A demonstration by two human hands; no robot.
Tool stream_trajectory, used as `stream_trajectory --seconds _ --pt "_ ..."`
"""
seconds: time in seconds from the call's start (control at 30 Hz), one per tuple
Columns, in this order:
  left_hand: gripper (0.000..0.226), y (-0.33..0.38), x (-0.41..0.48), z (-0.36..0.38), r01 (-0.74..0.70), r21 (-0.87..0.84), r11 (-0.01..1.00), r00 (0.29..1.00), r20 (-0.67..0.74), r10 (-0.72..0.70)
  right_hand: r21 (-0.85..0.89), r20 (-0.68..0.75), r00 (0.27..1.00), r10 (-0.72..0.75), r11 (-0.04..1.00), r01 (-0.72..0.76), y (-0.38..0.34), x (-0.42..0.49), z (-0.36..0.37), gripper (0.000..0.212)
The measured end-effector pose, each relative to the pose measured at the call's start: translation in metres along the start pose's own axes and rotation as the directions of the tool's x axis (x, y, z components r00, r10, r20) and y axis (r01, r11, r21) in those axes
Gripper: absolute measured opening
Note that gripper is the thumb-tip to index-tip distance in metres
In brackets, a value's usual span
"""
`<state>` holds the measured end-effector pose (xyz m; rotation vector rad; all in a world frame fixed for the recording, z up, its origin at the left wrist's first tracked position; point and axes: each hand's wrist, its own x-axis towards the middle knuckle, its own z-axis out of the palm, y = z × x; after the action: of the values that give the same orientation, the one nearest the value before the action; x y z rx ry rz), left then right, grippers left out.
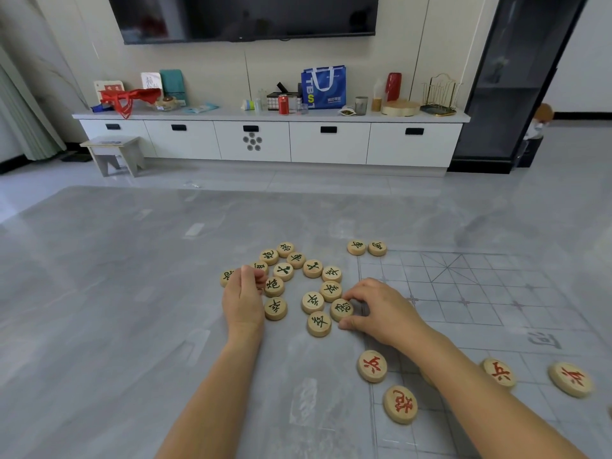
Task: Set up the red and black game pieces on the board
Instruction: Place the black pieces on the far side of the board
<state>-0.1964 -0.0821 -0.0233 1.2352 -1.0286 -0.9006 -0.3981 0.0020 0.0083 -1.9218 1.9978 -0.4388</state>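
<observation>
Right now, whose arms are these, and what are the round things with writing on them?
It is one picture, from a camera worn on a person's head, looking down. So the arms are that person's own; no machine. The round discs are game pieces. A bunch of dark-lettered pieces lies on the grey surface beside the see-through board. Some red-lettered pieces sit on the board's near part. The right hand pinches one dark-lettered piece. The left hand is curled over the bunch; I cannot tell whether it holds anything.
</observation>
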Motion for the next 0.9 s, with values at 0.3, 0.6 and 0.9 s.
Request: stream_trajectory --seconds 0.3,0.6,0.9 --pt "0.033 0.000 0.000 0.000 0.011 -0.027 1.000 1.000 -0.002 -0.011 -0.004 -0.015 1.000 -0.009 1.000 0.009 0.002 -0.001 0.004 0.058" --pt "0.033 -0.003 0.001 -0.001 -0.015 -0.026 1.000 1.000 0.012 0.015 0.142 -0.088 0.989 0.123 0.984 -0.109 0.025 0.006 -0.023 0.047" --pt "0.034 -0.008 0.004 -0.001 -0.009 -0.055 0.998 1.000 -0.007 0.009 0.074 -0.307 0.865 0.396 0.916 -0.393 0.106 0.067 -0.054 0.042"
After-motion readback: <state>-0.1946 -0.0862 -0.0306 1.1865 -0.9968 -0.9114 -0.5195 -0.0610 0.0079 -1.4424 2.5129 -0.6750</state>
